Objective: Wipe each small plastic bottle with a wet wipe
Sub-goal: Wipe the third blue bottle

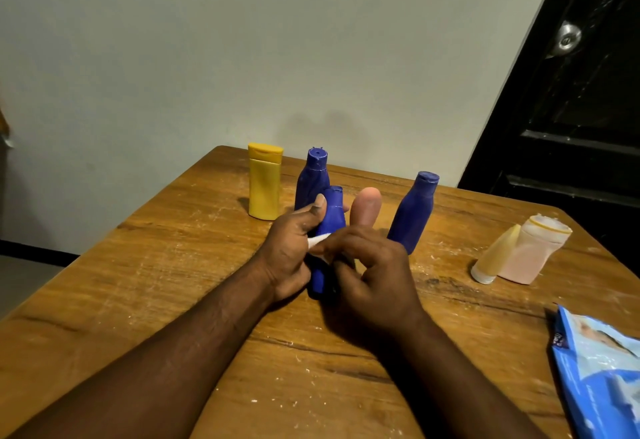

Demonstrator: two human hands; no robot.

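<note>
Nearest the viewer, the wooden table (138, 300) lies bare under both forearms, and its near edge is cut off by the bottom of the picture. To the right of the held blue bottle (330, 227) and nearer than it, a blue wipes pack (602, 369) lies at the table's right edge, partly out of frame.

The left hand (287, 258) is wrapped around the held blue bottle, thumb pressed on its upper side, keeping it roughly upright. The right hand (374, 275) pinches a small white wet wipe (318, 241) against the bottle's middle; most of the wipe and the bottle's lower part are hidden behind the fingers, so I cannot tell whether its base touches the table.

Just behind the held bottle stands a peach bottle (366, 204), only its top showing. A second blue bottle (311, 178) stands close behind to the left, a yellow bottle (265, 182) further left, and a third blue bottle (414, 211) to the right, leaning slightly. Well to the right, a pale yellow tube (495, 255) and a pink bottle (533, 251) touch each other near the table's right edge.

Beyond the far edge is a plain wall (242, 40), and a dark door (571, 109) at right.
</note>
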